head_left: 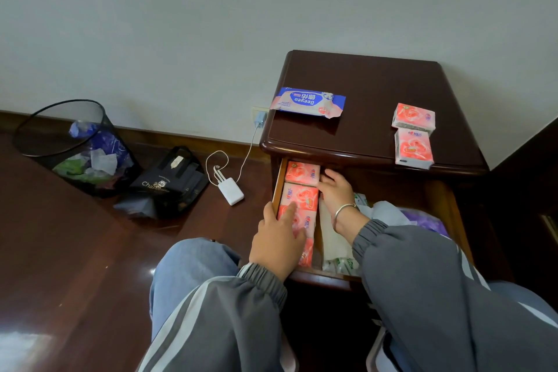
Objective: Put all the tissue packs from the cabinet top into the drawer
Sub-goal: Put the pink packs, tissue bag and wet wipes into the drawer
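Two pink tissue packs lie at the right front of the dark cabinet top (371, 90): one (414, 116) behind, one (413, 148) at the edge. A blue wet-wipe pack (308, 102) lies at its left. The drawer (276, 187) is pulled out, with a row of several pink packs (302, 173) along its left side. My left hand (279, 240) rests flat on the nearer packs of that row, thumb on the drawer's left wall. My right hand (336, 190) presses against the right side of the row, fingers apart. Neither hand grips a pack.
The drawer also holds white and green-printed bags (335, 248) and a purple item (425, 219). On the floor to the left are a mesh waste bin (75, 148), a black bag (172, 181) and a white charger with its cable (231, 191).
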A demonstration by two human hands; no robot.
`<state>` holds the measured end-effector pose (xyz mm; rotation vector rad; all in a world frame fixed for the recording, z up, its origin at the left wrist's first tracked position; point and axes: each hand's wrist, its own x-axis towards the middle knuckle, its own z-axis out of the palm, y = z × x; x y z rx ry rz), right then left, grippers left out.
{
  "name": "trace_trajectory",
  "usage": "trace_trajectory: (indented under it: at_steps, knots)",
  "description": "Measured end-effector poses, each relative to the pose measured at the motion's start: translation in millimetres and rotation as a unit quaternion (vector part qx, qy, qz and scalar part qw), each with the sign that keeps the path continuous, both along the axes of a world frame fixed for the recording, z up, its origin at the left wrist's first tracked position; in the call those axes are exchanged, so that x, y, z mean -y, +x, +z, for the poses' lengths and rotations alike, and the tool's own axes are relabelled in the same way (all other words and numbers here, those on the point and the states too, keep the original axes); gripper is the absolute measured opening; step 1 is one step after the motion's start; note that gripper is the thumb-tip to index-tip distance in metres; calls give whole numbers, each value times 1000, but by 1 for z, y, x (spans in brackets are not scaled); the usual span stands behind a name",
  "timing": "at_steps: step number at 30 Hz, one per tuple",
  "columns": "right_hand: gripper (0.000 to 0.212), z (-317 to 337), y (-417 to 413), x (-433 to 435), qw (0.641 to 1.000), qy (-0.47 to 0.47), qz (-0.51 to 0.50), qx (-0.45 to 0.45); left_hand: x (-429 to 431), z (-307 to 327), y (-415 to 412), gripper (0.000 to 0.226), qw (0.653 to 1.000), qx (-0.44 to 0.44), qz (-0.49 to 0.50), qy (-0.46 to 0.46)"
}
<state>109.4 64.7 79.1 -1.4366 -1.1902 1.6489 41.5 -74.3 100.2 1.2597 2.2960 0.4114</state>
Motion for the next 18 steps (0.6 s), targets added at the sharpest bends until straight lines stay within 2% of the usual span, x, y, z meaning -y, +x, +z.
trace_trajectory:
  at_steps: [5,9,11,12,13,14,16,17,18]
  knots:
    - [53,8,17,3,998,-27,40,51,0,-3,-2,57,1000,6,-6,6]
    - [38,35,53,12,989,-41,114,88,-2,-4,-5,58,999,40,6,18]
    - [24,54,76,16,982,8,167,86,-4,-3,-5,60,998,43,15,30]
    - [20,64,89,16,973,80,186,113,-5,-1,-5,61,999,34,19,36]
    - [18,74,102,14,949,180,192,173,-6,1,-4,62,999,20,23,43]
    - [19,82,112,10,905,295,183,248,-7,4,-2,62,998,6,26,55]
    - [28,92,124,-4,770,486,159,382,-11,13,3,60,996,-7,26,87]
    - [36,94,127,-13,718,521,152,436,-15,18,5,59,994,-10,21,106]
    - [44,94,126,-22,687,517,152,488,-19,24,7,57,992,-11,16,124]
